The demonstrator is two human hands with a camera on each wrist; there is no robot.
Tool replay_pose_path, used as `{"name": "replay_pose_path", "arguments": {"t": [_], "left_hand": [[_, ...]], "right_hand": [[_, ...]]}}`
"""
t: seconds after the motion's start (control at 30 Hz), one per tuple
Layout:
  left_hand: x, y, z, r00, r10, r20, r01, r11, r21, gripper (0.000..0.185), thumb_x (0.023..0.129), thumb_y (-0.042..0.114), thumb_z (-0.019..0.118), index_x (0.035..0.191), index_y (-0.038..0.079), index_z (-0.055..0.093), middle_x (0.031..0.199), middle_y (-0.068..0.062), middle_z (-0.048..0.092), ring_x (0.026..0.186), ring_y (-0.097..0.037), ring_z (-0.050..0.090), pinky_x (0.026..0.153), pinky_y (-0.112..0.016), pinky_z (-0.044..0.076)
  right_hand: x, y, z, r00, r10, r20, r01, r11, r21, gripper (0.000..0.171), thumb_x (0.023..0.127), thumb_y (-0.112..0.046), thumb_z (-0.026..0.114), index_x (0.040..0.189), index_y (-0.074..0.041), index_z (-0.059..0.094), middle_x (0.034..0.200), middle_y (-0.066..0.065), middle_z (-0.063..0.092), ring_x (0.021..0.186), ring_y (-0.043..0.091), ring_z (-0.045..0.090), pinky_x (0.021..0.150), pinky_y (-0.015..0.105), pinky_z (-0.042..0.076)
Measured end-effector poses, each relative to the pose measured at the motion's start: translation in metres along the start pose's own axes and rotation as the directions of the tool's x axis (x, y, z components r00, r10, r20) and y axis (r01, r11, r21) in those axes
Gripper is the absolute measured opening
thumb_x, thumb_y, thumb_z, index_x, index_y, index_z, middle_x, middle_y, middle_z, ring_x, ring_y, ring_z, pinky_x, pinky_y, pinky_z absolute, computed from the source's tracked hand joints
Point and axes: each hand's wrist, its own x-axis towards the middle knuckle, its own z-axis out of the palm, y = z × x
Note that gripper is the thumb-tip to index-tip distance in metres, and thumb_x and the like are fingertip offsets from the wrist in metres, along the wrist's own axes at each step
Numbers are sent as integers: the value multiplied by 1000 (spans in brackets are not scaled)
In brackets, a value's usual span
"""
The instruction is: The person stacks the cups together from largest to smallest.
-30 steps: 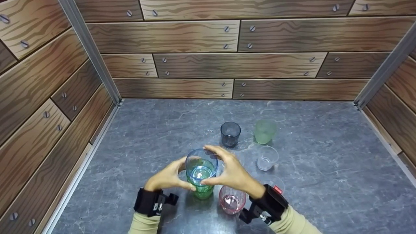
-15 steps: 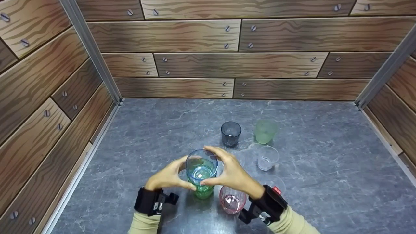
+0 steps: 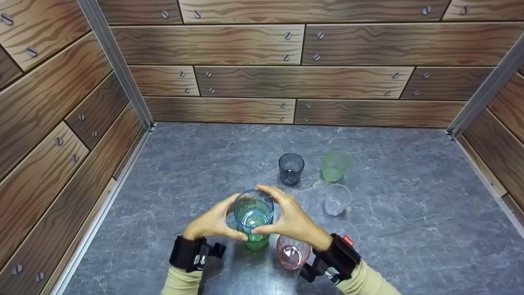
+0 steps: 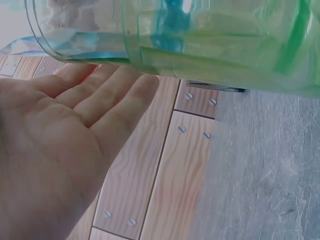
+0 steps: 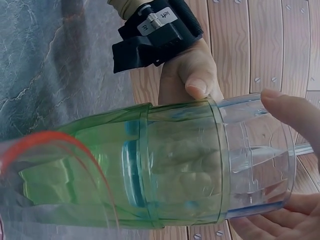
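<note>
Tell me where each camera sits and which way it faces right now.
Head: above, looking down at the grey table; both hands and sleeves show, left hand, right hand.
Left wrist: beside the left palm, facing the nested cups' side; open fingers show.
Right wrist: facing across the cups to the left hand; right fingers show.
Shared: blue cup nested in green cup.

- Dark grey cup (image 3: 291,168) upright on grey stone-look tabletop (image 3: 409,213).
- Frosted green cup (image 3: 334,166) just right of it.
- Clear cup (image 3: 337,199) nearer, below the frosted one.
- Pink cup (image 3: 292,252) upright, closest to front.
- Wood-plank walls (image 3: 245,45) on three sides.
</note>
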Motion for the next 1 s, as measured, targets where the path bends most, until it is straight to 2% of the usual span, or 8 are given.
{"name": "replay_pose_path", "arguments": {"t": [0.1,0.27,0.43,0.57,0.83,1.0], "left_hand": [[1,1,0,1000,17,-15,-17,1000,17,95,62,20,84,141,14,32,142,-7,45,127,-26,48,109,-47,40],[1,4,-1,998,46,-44,-46,999,14,93,64,18,83,142,10,32,143,-11,44,127,-29,48,109,-46,40],[2,6,-1,996,80,-44,-81,997,-19,91,64,16,83,141,14,34,144,-8,43,128,-26,47,110,-34,41],[4,8,-1,995,101,-28,-102,993,-52,91,64,14,83,141,15,34,144,-6,43,130,-26,45,112,-30,39],[7,12,-1,993,118,-25,-119,992,-47,96,60,12,85,141,15,33,143,-8,44,128,-27,47,109,-33,43],[7,13,-1,994,108,-26,-109,992,-70,94,60,12,84,140,17,35,140,-8,47,126,-27,49,108,-36,44]], "right_hand": [[0,0,0,1000,8,7,-8,1000,3,93,59,-32,84,136,-4,40,135,15,50,120,28,53,102,44,48],[-1,2,-2,999,16,28,-16,1000,4,96,60,-34,84,138,-3,37,139,16,47,121,30,52,102,46,48],[-2,2,-3,1000,0,29,0,1000,25,98,61,-35,83,140,-2,35,141,15,45,123,28,51,104,42,46],[-4,4,-6,1000,-4,22,3,998,55,98,61,-35,83,140,-3,34,141,15,45,125,27,50,105,39,45],[-12,9,-13,999,-36,13,35,998,55,96,63,-33,82,139,1,34,134,16,52,123,28,51,105,43,45],[-19,14,-14,1000,8,21,-10,998,64,94,63,-34,81,139,-1,35,132,16,53,122,28,52,104,44,45]]}}
